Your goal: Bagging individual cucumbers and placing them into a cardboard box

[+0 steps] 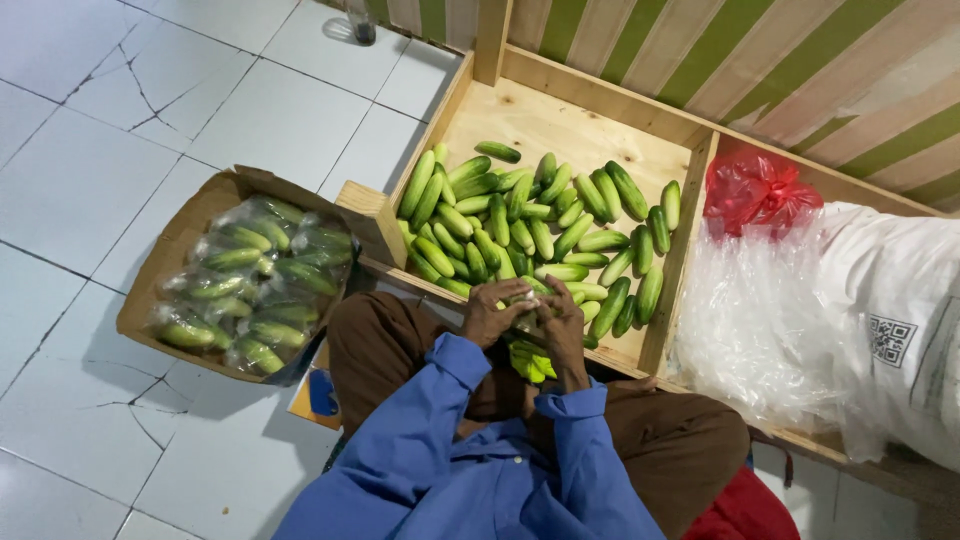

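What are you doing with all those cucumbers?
A person in a blue shirt sits at a wooden bin full of loose cucumbers. The left hand and right hand are close together, holding a clear bag of cucumbers over the lap. A cardboard box on the floor already holds bagged cucumbers.

A person in a blue shirt and brown trousers sits at a wooden bin (560, 125) with loose cucumbers (530, 225) piled in it. The left hand (492, 312) and right hand (562, 322) meet over a small bagged bunch of cucumbers (528, 358), fingers closed on it. A cardboard box (160, 270) of bagged cucumbers (250, 285) sits on the white tiled floor (90, 150), and clear plastic bags (750, 320) and a red bag (755, 190) lie in the next compartment.
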